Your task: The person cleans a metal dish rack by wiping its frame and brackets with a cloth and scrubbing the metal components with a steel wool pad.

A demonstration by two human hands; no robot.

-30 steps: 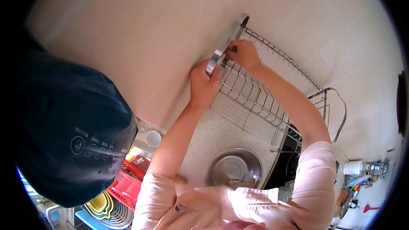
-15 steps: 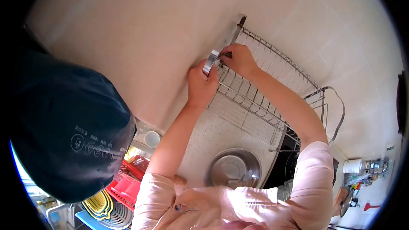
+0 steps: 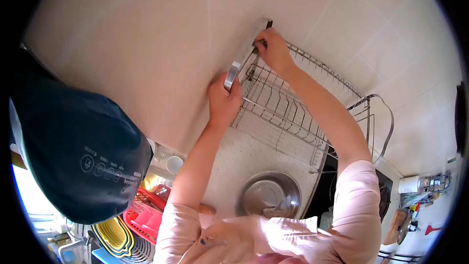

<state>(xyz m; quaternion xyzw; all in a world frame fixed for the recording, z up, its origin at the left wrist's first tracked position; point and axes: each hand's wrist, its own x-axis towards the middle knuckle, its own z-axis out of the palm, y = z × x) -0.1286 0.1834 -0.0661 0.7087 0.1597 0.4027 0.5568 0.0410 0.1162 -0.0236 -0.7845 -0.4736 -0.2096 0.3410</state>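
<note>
A wire dish rack (image 3: 293, 102) stands against the tiled wall above a speckled counter. My left hand (image 3: 224, 99) is closed round the curved metal end of the rack's frame (image 3: 232, 76), at the rack's left side. Farther up along that same side bar, my right hand (image 3: 273, 49) has its fingers bent together at the bar, near its upper end. A small dark thing shows between those fingers, too hidden to name. My right forearm passes over the rack's wires.
A metal bowl (image 3: 268, 193) rests on the counter (image 3: 222, 166) below the rack. A large dark cover (image 3: 83, 151) hangs at the left. Red baskets (image 3: 144, 220), yellow colanders (image 3: 111, 234) and a white cup (image 3: 174, 165) are at the lower left; a black stove is at the right.
My right hand has moved up along the side bar toward its upper end. My left hand, still holding the curved end, appears slightly farther left and lower as the view shifts.
</note>
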